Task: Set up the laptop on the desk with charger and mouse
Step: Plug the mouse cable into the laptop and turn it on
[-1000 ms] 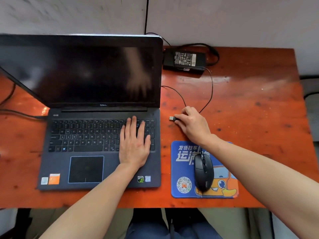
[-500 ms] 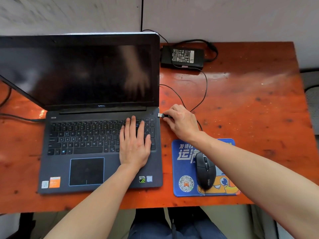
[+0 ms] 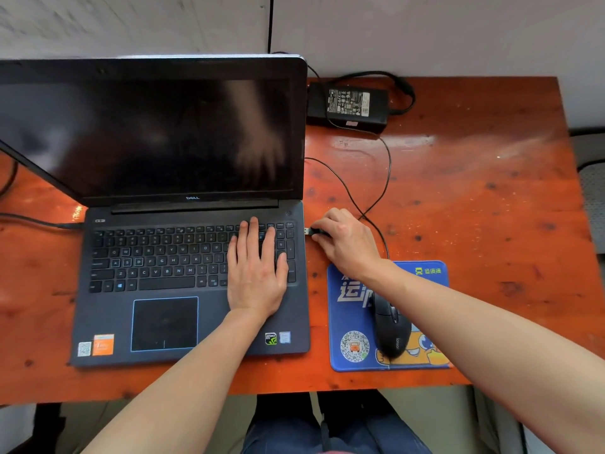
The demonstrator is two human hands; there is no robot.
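- The surface (image 3: pixel 474 208) is orange-red wood with dark specks, set against a pale wall (image 3: pixel 425 27) at 12 o'clock.
- The laptop (image 3: pixel 163 250) lies open toward 9 o'clock, screen dark. The charger brick (image 3: pixel 348 104) sits at 12 o'clock, just beside the lid's right corner.
- The mouse (image 3: pixel 391 329) rests on a blue mouse pad (image 3: pixel 350 309) at 5 o'clock.
- The left hand (image 3: pixel 257 273) lies flat on the keyboard's right end, fingers straight, grasping nothing.
- The right hand (image 3: pixel 347 239) pinches the USB plug (image 3: pixel 307 231), tip pointing to 9 o'clock, just beside the laptop's right edge. Whether it has entered a port cannot be told.
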